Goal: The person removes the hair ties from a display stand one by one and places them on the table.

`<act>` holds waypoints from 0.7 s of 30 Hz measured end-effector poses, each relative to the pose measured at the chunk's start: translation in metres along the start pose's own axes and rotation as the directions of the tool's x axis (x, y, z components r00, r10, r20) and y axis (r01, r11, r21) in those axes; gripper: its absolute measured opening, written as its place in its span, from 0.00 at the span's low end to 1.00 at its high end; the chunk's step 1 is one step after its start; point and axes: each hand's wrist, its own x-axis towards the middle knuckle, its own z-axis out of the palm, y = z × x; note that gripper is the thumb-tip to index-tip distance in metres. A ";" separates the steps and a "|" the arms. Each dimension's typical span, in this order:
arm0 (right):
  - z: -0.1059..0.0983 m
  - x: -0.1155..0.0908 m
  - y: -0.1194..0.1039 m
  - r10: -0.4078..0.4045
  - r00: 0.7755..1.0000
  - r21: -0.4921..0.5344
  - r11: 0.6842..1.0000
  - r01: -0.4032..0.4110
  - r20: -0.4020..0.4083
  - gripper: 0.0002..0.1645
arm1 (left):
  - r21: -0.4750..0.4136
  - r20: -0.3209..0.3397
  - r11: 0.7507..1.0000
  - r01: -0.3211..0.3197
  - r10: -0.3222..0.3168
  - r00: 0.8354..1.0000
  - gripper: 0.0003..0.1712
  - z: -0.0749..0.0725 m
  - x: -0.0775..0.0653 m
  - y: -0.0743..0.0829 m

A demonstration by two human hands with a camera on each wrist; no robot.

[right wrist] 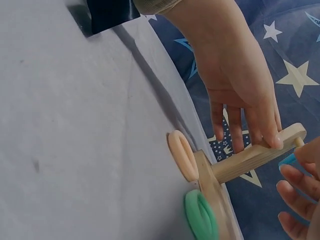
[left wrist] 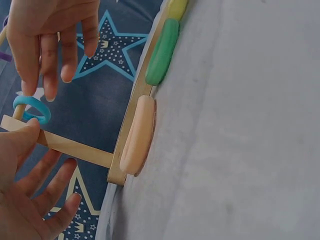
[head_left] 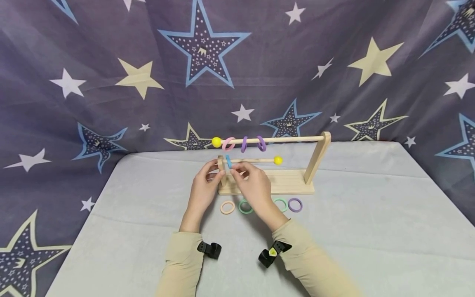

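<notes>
A wooden ring stand has a short lower rod and a longer upper rod, each tipped with a yellow ball. My left hand holds the short upright post at the stand's left end, its thumb against the post near the top. A blue ring hangs on the lower rod close to that post. My right hand pinches this ring between thumb and index finger; the left wrist view shows the ring around the rod. On the upper rod are a pink ring and two purple rings.
On the pale cloth before the stand lie a peach ring, a green ring, another green ring and a purple ring. The tall post rises at the right. A star-patterned curtain hangs behind.
</notes>
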 end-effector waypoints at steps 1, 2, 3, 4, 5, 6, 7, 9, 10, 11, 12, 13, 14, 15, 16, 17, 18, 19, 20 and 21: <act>0.000 0.000 0.000 0.003 1.000 0.000 1.000 -0.003 -0.004 0.08 | -0.001 0.000 1.000 -0.001 0.001 1.000 0.26 0.000 0.000 0.000; 0.001 0.000 0.001 0.006 1.000 0.001 1.000 -0.006 -0.006 0.07 | 0.000 -0.003 1.000 0.000 0.000 1.000 0.26 0.000 0.000 0.000; 0.001 0.000 0.001 0.007 1.000 0.003 1.000 -0.007 -0.010 0.07 | -0.002 -0.004 1.000 -0.001 0.001 1.000 0.26 0.000 0.000 0.000; 0.002 0.000 0.002 0.007 1.000 0.007 1.000 -0.007 -0.014 0.07 | -0.003 -0.004 1.000 -0.003 0.003 1.000 0.26 0.000 0.000 0.000; 0.003 0.000 0.002 0.008 1.000 0.014 1.000 -0.008 -0.016 0.07 | -0.003 -0.005 1.000 -0.003 0.003 1.000 0.26 0.001 0.000 0.000; 0.003 0.001 0.003 0.012 1.000 0.021 1.000 -0.011 -0.017 0.07 | -0.004 -0.006 1.000 -0.004 0.003 1.000 0.26 0.001 0.001 0.000; 0.004 0.000 0.003 0.015 1.000 0.027 1.000 -0.015 -0.018 0.07 | -0.005 -0.007 1.000 -0.003 0.003 1.000 0.26 0.001 0.001 0.000; 0.006 0.000 0.004 0.025 1.000 0.040 0.999 -0.024 -0.017 0.07 | -0.009 -0.006 1.000 -0.001 0.001 1.000 0.26 0.001 0.001 -0.001; 0.007 0.000 0.004 0.029 0.999 0.047 0.998 -0.029 -0.015 0.07 | -0.010 -0.006 1.000 0.000 0.000 1.000 0.26 0.002 0.001 -0.001; 0.008 -0.001 0.004 0.034 0.999 0.053 0.998 -0.033 -0.014 0.08 | -0.011 -0.006 1.000 -0.001 0.001 1.000 0.26 0.002 0.001 -0.001; 0.009 -0.001 0.003 0.038 0.999 0.058 0.998 -0.037 -0.013 0.08 | -0.012 -0.007 1.000 -0.002 0.002 1.000 0.25 0.002 0.001 -0.001; 0.009 -0.002 0.003 0.040 0.999 0.062 0.997 -0.039 -0.013 0.08 | -0.011 -0.007 1.000 -0.003 0.003 1.000 0.25 0.002 0.001 -0.001; 0.010 -0.002 0.002 0.043 0.999 0.065 0.997 -0.042 -0.013 0.08 | -0.011 -0.005 1.000 -0.005 0.005 1.000 0.25 0.002 0.000 0.000; 0.010 -0.002 0.002 0.047 0.999 0.069 0.997 -0.046 -0.012 0.08 | -0.011 -0.005 1.000 -0.006 0.006 1.000 0.25 0.002 0.000 0.000; 0.011 -0.003 0.001 0.049 0.999 0.071 0.996 -0.048 -0.010 0.08 | -0.008 -0.005 1.000 -0.007 0.007 1.000 0.25 0.002 0.000 0.000; 0.011 -0.003 0.001 0.052 0.999 0.073 0.996 -0.051 -0.008 0.08 | -0.006 -0.004 1.000 -0.008 0.008 1.000 0.25 0.002 0.000 0.000; 0.011 -0.003 0.001 0.053 0.999 0.075 0.996 -0.053 -0.007 0.08 | -0.005 -0.004 1.000 -0.007 0.007 1.000 0.25 0.002 0.000 0.000; 0.012 -0.003 0.001 0.054 0.999 0.077 0.996 -0.054 -0.005 0.08 | -0.004 -0.004 1.000 -0.006 0.006 1.000 0.25 0.001 0.000 0.000; 0.012 -0.003 0.000 0.055 0.998 0.080 0.995 -0.054 -0.004 0.08 | -0.004 -0.003 1.000 -0.005 0.005 1.000 0.25 0.002 0.000 0.000; 0.013 -0.004 0.001 0.054 0.999 0.083 0.995 -0.054 -0.003 0.08 | -0.005 -0.003 1.000 -0.004 0.004 1.000 0.25 0.002 0.000 0.000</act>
